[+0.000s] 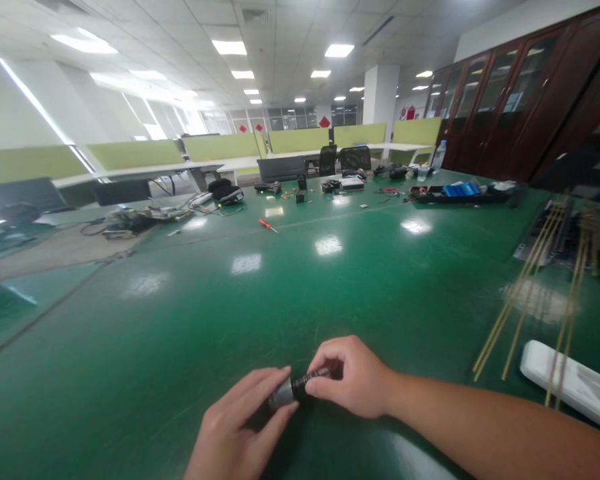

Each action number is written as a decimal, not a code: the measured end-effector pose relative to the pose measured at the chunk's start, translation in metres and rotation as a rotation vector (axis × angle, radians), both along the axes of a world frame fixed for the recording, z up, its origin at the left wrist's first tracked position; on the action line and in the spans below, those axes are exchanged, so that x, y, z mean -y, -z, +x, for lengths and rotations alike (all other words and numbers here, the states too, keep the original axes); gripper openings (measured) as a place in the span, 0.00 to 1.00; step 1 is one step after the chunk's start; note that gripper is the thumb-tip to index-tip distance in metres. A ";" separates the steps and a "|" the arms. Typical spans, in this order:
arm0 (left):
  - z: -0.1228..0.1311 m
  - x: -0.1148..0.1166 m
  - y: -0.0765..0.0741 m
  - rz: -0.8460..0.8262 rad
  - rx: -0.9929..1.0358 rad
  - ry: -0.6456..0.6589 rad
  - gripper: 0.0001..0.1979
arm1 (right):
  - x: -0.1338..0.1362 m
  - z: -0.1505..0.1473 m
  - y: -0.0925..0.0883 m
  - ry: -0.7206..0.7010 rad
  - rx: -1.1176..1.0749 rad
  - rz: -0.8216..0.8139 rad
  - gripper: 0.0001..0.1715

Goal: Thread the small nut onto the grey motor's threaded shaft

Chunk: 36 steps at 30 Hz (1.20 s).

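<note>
Low over the green table (300, 293), both of my hands meet on a small dark cylindrical part (294, 389). My left hand (240, 427) pinches its grey end between fingers and thumb. My right hand (353, 377) is curled round the darker, thinner end, so most of that end is hidden. The part lies roughly level, just above the table top near the front edge.
Several thin brass rods (525, 300) lie at the right, over a white flat object (570, 383). A red-handled screwdriver (267, 225), cables (130, 220), small black parts (300, 190) and a dark tray (460, 193) sit at the far end. Dark cabinets (530, 93) stand at the right.
</note>
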<state>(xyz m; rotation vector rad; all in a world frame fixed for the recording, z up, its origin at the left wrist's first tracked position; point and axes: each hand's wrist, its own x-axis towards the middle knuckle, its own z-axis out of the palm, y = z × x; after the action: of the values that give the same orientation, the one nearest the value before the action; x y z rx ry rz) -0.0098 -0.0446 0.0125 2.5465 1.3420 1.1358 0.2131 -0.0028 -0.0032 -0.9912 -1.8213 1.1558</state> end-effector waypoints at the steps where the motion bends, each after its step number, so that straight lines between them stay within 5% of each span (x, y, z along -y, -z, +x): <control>1: -0.001 0.000 0.001 0.002 -0.001 -0.002 0.12 | 0.000 0.000 0.000 0.000 -0.002 -0.004 0.08; 36: -0.004 0.000 -0.006 0.007 -0.008 -0.023 0.12 | 0.000 -0.001 -0.003 0.010 -0.017 -0.063 0.08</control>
<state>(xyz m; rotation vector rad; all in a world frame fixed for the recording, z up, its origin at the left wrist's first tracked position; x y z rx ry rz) -0.0135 -0.0445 0.0184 2.5497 1.3745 1.1367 0.2124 -0.0028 -0.0007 -1.0222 -1.7741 1.2184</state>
